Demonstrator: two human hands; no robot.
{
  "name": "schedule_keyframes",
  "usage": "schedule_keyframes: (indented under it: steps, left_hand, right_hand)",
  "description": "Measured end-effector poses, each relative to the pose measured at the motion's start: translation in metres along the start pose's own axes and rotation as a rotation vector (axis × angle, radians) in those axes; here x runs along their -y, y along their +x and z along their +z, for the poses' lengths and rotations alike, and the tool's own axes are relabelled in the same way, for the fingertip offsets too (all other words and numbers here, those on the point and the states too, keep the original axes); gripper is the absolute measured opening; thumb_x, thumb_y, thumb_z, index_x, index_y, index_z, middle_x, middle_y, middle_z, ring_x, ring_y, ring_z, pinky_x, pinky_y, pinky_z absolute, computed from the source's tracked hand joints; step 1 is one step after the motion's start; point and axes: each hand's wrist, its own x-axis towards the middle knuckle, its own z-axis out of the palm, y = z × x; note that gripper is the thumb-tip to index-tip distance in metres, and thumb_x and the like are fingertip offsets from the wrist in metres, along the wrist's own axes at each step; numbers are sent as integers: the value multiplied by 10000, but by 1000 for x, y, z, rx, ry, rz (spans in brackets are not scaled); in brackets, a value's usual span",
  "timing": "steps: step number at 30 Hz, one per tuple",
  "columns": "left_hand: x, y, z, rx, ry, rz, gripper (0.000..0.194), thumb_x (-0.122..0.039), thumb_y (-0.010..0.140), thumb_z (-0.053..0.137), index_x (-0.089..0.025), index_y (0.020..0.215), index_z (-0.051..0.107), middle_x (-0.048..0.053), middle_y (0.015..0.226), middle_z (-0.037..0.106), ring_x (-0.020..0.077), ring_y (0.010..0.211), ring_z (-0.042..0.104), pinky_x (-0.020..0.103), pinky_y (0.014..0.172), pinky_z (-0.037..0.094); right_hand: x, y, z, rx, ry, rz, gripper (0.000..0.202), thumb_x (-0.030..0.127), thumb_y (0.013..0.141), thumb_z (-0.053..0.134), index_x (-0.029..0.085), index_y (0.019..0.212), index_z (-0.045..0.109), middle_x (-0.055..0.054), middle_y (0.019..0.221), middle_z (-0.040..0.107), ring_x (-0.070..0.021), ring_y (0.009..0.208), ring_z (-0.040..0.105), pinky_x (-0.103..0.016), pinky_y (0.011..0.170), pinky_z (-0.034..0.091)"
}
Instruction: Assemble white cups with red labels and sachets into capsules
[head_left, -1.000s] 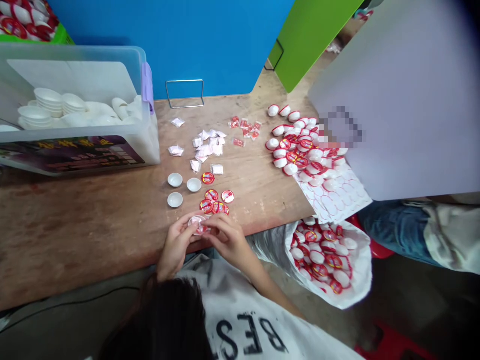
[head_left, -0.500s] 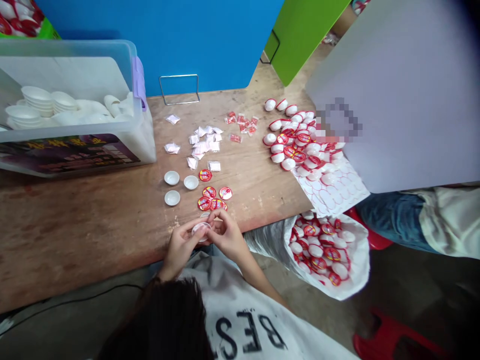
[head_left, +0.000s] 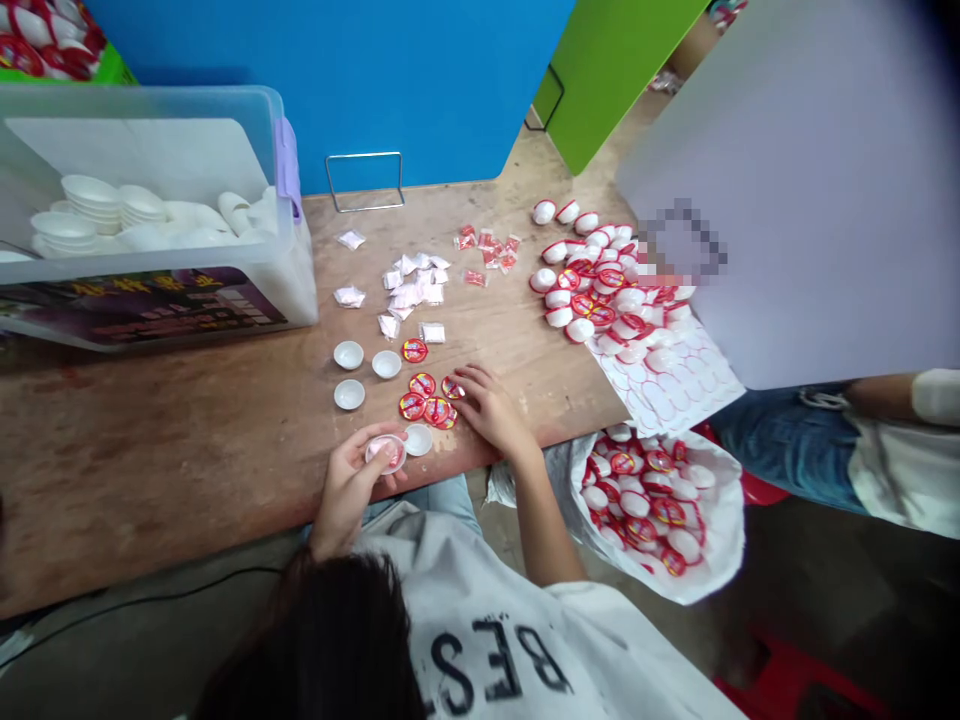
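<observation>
My left hand [head_left: 352,478] is closed around a small white plastic bowl [head_left: 387,456], held tilted near the table's front edge; pinkish-white contents show inside it. My right hand [head_left: 486,405] reaches over the table, its fingers and thumb at the edge of a round red lid [head_left: 451,388], partly covering it. Beside that lid lies a cluster of more red lids with yellow print [head_left: 423,385]. Another white bowl [head_left: 418,440] sits between my hands. Farther left are three more white bowls [head_left: 349,356], with a single red lid [head_left: 414,350] next to them.
White sachets [head_left: 409,290] and small red packets [head_left: 491,248] lie farther back. A clear bin [head_left: 300,270] of bowls stands left. On the right are a pile of lidded bowls [head_left: 592,285], a filled white sack [head_left: 724,560] and another person's leg [head_left: 787,445]. Blue [head_left: 337,80] and green panels [head_left: 600,90] stand behind.
My right hand has left the bowl in my left hand and moved right to a red lid. My left hand has shifted slightly left, still holding its bowl. Another bowl now shows uncovered.
</observation>
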Motion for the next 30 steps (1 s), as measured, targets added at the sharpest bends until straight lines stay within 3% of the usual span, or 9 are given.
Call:
schedule_keyframes:
  steps: [4,8,11,14,18,21,24,27,30]
  left_hand:
    - [-1,-1,2,-2,-24,-45,369,-300,660,702,-97,964,653,85,874,695,110,549,602,201,487,451]
    - [-3,-2,8,13,-109,-135,484,-294,626,734,-97,1053,619,97,912,701,167,658,663,287,654,544]
    - [-2,-1,12,14,-138,-124,558,-300,634,727,-108,1139,585,126,1003,690,226,815,673,350,741,553]
    - [1,0,12,4,-100,-59,584,-287,648,714,-109,1186,573,151,1151,639,272,1003,626,347,817,535]
    - [0,-4,5,208,-109,-42,626,-282,726,640,-128,1308,469,143,1283,558,277,1138,555,358,925,489]
    - [-1,-8,2,266,22,41,641,-289,779,594,-124,1363,387,134,1335,506,251,1176,529,335,969,462]
    - [1,-11,2,195,245,172,626,-295,805,572,-130,1374,367,131,1324,509,233,1126,570,305,918,502]
    - [5,-14,4,95,400,349,543,-280,785,602,-158,1301,483,103,1182,629,210,987,651,259,823,547]
    - [4,-18,7,-3,599,546,441,-240,775,618,-185,1211,579,60,937,728,176,789,702,195,698,562]
  right_hand:
    - [21,-8,-11,-38,-12,72,363,181,808,557,209,1167,600,-112,1093,577,-254,1056,523,-442,950,413]
    - [70,-24,-23,-43,310,62,518,227,810,588,265,1312,465,-85,1152,526,-216,1090,522,-384,966,420]
    - [101,-35,-19,45,479,-27,530,229,808,604,296,1313,461,-65,1148,522,-195,1106,521,-355,977,422]
    - [113,-42,-7,18,462,-49,523,205,827,573,288,1327,445,-88,1208,501,-203,1163,493,-376,1005,411]
    - [115,-48,2,-1,399,-57,575,169,879,471,269,1415,289,-104,1399,407,-208,1319,361,-411,1086,338]
    - [118,-51,3,9,365,-73,586,149,905,391,229,1450,191,-105,1436,380,-205,1358,305,-426,1110,304]
    - [126,-54,2,-7,370,-52,587,173,914,374,204,1458,157,-108,1456,353,-217,1361,298,-428,1103,310]
    - [134,-55,4,-85,410,-23,601,249,905,434,209,1452,188,-109,1435,390,-241,1318,376,-425,1064,361]
    - [139,-55,6,-185,457,37,542,287,899,461,222,1413,304,-104,1312,536,-238,1144,555,-379,941,470]
